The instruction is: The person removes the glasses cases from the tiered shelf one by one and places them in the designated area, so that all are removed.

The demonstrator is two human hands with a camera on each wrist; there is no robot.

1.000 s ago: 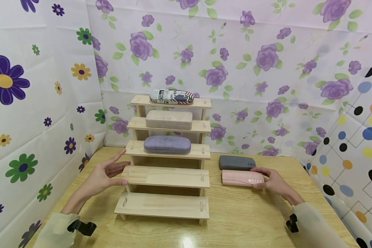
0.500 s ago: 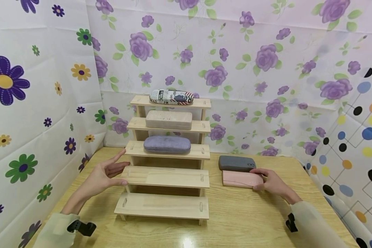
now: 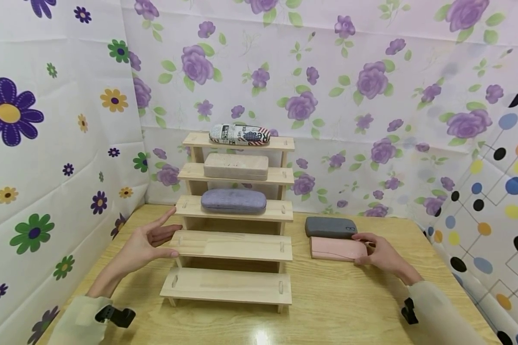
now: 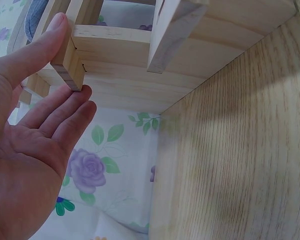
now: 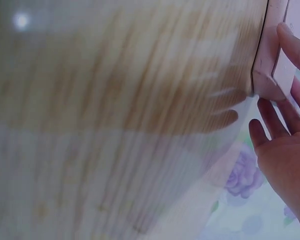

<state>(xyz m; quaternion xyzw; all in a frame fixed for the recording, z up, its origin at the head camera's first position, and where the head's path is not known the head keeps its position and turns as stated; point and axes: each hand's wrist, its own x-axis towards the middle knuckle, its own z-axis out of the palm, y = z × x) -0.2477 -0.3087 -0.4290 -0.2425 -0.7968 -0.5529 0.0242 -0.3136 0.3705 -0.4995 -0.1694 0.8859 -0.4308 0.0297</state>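
Observation:
A stepped wooden display stand [image 3: 230,247] occupies the middle of the table. My left hand [image 3: 140,247] grips its left side, thumb on one board's end and fingers against the edge; the left wrist view shows the thumb [image 4: 42,45] above the board end and fingertips below. To the right, my right hand [image 3: 384,256] pinches the right end of a pink glasses case [image 3: 334,248], thumb in front and fingers behind. The case lies on the table, just in front of a dark grey glasses case [image 3: 330,227]. In the right wrist view, only the pink case's end [image 5: 272,75] shows.
On the stand's upper boards lie a newsprint-patterned glasses case [image 3: 239,134], a beige case [image 3: 235,166] and a purple-blue case [image 3: 233,201]. The two lower boards are bare. Patterned cloth walls [image 3: 328,86] enclose the wooden table [image 3: 328,306] at the back and sides.
White lettering on the pink case's right part, visible a second ago, no longer shows. The case has shifted very slightly right and toward me. My left hand stays put.

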